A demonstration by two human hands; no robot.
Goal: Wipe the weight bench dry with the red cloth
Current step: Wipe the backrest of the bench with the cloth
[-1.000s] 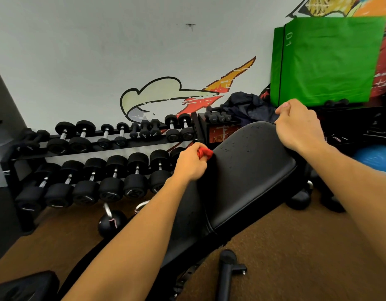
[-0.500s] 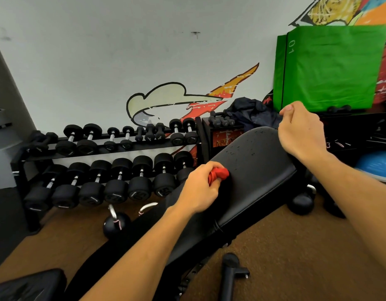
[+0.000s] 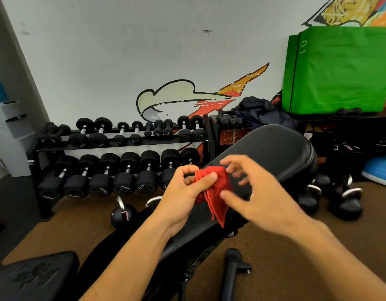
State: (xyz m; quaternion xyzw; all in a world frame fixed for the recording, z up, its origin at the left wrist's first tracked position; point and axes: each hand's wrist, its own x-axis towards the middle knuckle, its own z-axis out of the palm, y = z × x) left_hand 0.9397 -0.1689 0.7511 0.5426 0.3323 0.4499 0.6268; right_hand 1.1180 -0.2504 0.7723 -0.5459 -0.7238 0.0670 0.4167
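Currently red cloth (image 3: 215,187) lifted clear of weight bench (image 3: 274,148), hanging just above the middle of the black pad, loose corners drooping toward the pad. Pinched at upper edge by left hand (image 3: 187,192), thumb and forefinger closed on the fabric. Right hand (image 3: 252,192) just beside the cloth, fingers spread and unclenched, fingertips (image 3: 224,194) at or touching the right fold; actual grip not confirmable, motion blur. Judged: refolding or opening out the cloth to present a fresh, drier face before the next pass, hence both hands at the cloth and neither pressing on the pad. Pad inclined, raised end pointing away from the cloth toward green box (image 3: 339,70); surface droplets not resolvable. Left of the bench: dumbbell rack (image 3: 122,144), two tiers, against the wall. Kettlebell (image 3: 122,213) on floor between rack and bench; more kettlebells right of the bench. Wiping judged unfinished; remaining wet area cannot be told.
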